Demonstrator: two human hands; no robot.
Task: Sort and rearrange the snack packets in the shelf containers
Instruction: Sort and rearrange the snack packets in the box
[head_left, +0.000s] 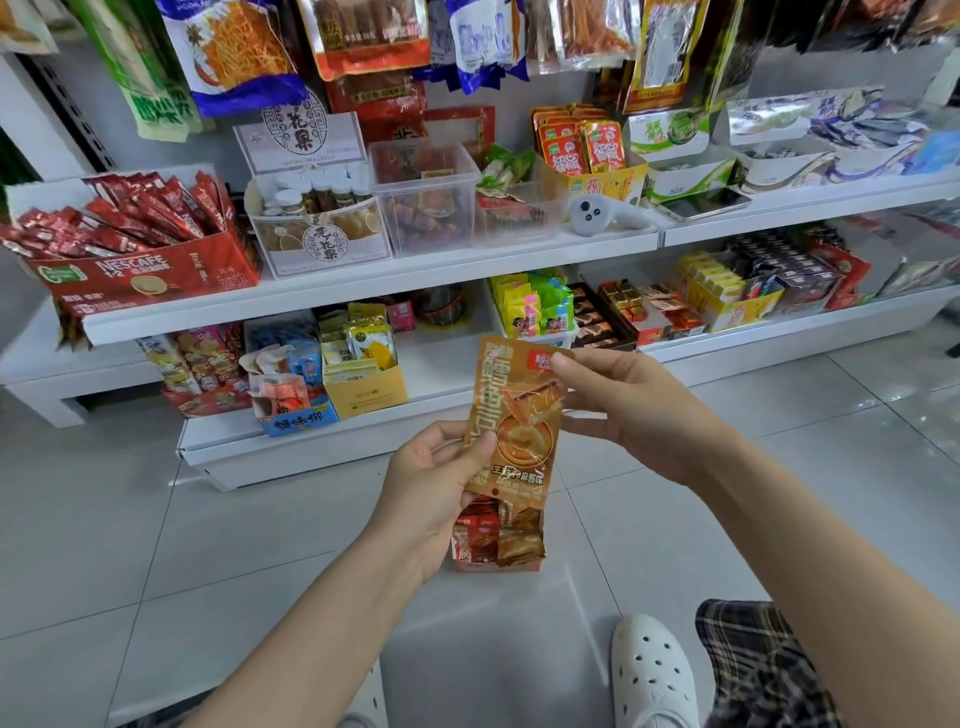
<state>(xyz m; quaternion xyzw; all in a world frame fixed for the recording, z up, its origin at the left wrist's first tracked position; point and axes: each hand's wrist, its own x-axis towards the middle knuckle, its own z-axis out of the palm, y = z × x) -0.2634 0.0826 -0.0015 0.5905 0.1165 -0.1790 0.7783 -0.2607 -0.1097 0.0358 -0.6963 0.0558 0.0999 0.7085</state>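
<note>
A tall orange-gold snack packet (514, 421) is held upright over the tiled floor, in front of the shelves. My left hand (431, 483) grips its lower left edge. My right hand (628, 410) pinches its top right corner. Under the packet, a small red box (496, 540) stands on the floor with red and gold packets inside; the packet hides its top. On the upper shelf are two clear plastic containers (426, 197), one with dark red snacks.
White shelves (363, 283) hold a red Nescafe box (140, 249), yellow boxes (363, 384), chocolate trays and a white hand-held device (597, 213). Hanging packets fill the top. My white shoe (654, 670) rests on the grey tiles at the lower right.
</note>
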